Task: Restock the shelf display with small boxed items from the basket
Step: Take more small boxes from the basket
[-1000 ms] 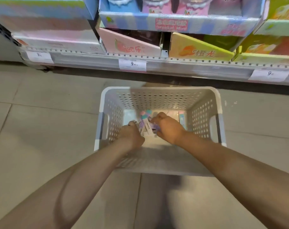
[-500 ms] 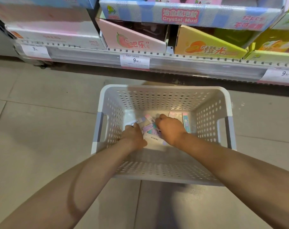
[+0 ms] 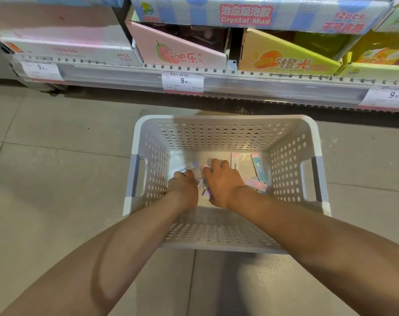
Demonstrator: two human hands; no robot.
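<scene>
A white perforated basket [image 3: 226, 119] stands on the floor below the shelf [image 3: 262, 84]. Several small pastel boxes lie on its bottom, among them a blue-pink one [image 3: 258, 167] on the right and a pink one [image 3: 256, 184] beside my right wrist. Both my hands are down inside the basket. My left hand [image 3: 183, 188] is closed on a white box with a barcode label [image 3: 183, 171]. My right hand [image 3: 221, 181] lies palm down, its fingers curled over pink and purple boxes [image 3: 205, 190] between the two hands.
On the shelf stand open display cartons: a white one [image 3: 68, 49], a pink one [image 3: 178, 53], a yellow-orange one [image 3: 285, 61], with a blue checked "Crystal Mud" carton [image 3: 246, 14] above. A price tag [image 3: 182, 82] hangs on the rail. Tiled floor surrounds the basket.
Both hands have sunk lower into the basket, and the bundle of boxes held up between them has come down to the bottom. The view has moved closer to the shelf.
</scene>
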